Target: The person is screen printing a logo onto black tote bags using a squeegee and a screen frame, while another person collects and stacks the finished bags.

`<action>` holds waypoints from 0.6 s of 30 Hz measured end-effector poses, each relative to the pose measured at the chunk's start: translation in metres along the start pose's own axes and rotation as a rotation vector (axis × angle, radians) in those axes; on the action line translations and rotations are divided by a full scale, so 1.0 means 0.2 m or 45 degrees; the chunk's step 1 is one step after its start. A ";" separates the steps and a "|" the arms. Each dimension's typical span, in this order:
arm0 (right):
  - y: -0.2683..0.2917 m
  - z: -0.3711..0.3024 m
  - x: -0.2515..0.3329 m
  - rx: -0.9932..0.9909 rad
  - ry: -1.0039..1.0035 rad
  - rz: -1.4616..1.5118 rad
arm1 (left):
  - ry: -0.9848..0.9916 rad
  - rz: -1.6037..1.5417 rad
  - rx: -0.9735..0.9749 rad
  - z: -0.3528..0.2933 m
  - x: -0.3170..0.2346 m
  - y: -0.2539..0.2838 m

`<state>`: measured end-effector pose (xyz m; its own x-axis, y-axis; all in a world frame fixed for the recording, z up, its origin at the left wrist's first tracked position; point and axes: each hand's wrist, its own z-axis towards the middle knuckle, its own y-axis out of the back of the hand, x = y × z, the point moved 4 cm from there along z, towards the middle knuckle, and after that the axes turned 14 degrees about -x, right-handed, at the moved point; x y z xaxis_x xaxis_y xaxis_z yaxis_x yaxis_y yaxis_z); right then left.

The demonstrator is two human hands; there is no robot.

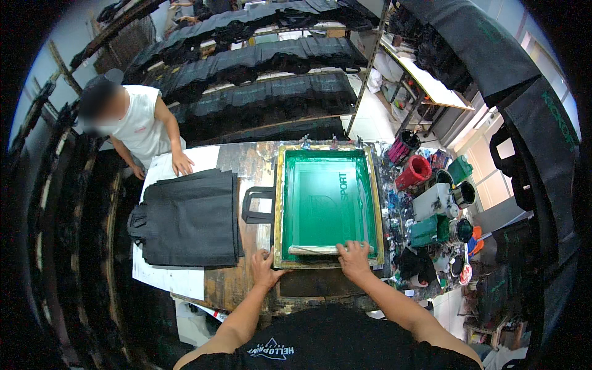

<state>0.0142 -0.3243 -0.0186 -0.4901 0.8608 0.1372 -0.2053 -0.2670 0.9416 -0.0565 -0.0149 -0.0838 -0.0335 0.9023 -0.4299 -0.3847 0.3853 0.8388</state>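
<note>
A screen-printing frame [278, 203] lies on the worktable, its mesh coated in green ink with lettering showing through. My right hand [354, 258] grips the right end of a squeegee [311, 250], which lies across the near end inside the frame. My left hand [265, 269] rests at the frame's near-left corner, thumb spread along the near edge and fingers beside the left side; whether it presses on the frame or the table is hard to tell. From under the frame's left side sticks a black bag handle [258, 205]; the rest is hidden.
Left of the frame sits a stack of black bags [191, 219] on white paper [172, 283]. A co-worker [145, 120] stands at the far left, one hand by the stack. Ink containers, including a red pot [414, 171], crowd the right side. Racks of black bags [265, 98] stand behind.
</note>
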 end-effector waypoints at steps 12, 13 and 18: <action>0.84 0.56 0.07 -0.554 0.094 -0.206 | 0.479 -1.216 -0.510 0.48 -0.49 0.55; 0.89 0.65 0.04 -0.659 0.115 -0.242 | 0.505 -1.211 -0.463 0.57 -0.54 0.59; 1.19 1.05 0.00 -0.705 0.135 -0.197 | 0.334 -0.942 -0.546 0.79 -0.51 0.49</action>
<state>0.1433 -0.2965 0.2694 -0.4955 0.8673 -0.0473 -0.6793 -0.3530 0.6434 0.0551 -0.0384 0.0941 0.1702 0.3580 -0.9181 -0.7014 0.6984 0.1423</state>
